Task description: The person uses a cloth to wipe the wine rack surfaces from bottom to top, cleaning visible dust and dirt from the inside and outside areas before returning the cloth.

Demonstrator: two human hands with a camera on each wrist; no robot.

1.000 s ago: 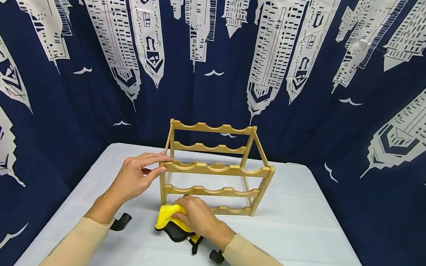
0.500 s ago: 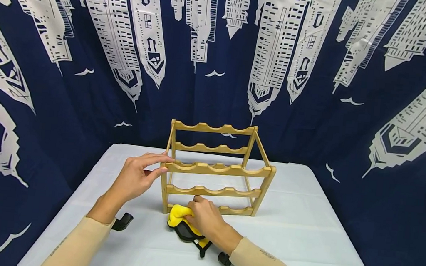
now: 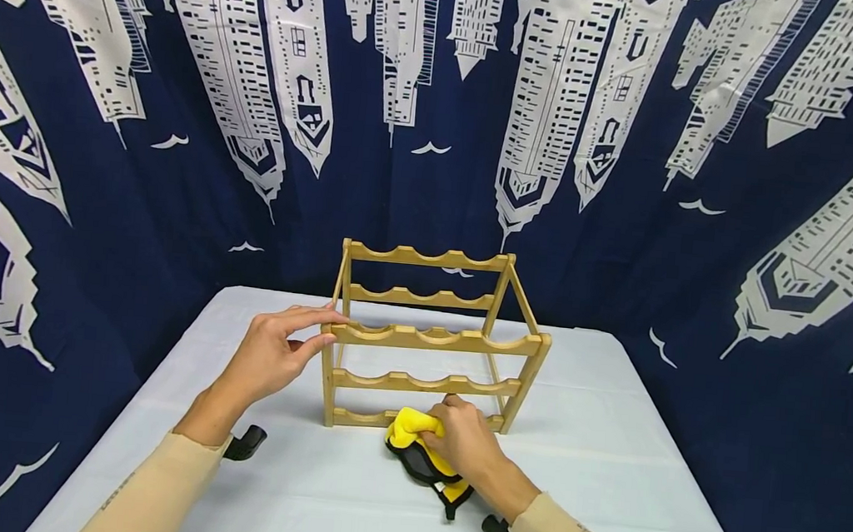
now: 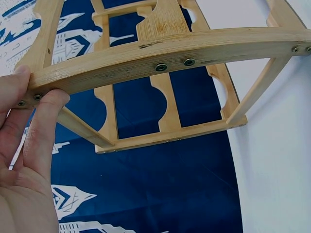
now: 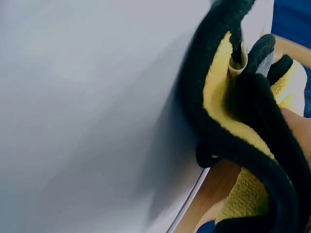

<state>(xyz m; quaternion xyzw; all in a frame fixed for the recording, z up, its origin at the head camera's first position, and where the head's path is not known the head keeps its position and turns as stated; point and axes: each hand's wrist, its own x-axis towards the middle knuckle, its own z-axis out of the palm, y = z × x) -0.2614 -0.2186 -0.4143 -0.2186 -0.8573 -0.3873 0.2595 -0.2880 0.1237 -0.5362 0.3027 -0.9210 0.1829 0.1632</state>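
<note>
A wooden wine rack with scalloped rails stands upright on the table. My left hand pinches its front upper-left corner; in the left wrist view the thumb and fingers lie on either side of the post end. My right hand grips a bunched yellow cleaning cloth with dark edging and a grey-black reverse side. Hand and cloth are at the bottom front rail, right of its middle, and hide part of it. Folds of the cloth cover much of the right wrist view, with the fingers mostly hidden.
A white cloth covers the table. Behind and beside it hangs a navy curtain with white buildings and birds. Black wrist-worn devices show under the left forearm and beside the right sleeve.
My right hand has slid to the right along the bottom front rail, carrying the yellow cleaning cloth with it. The left hand and the wine rack have stayed in place.
</note>
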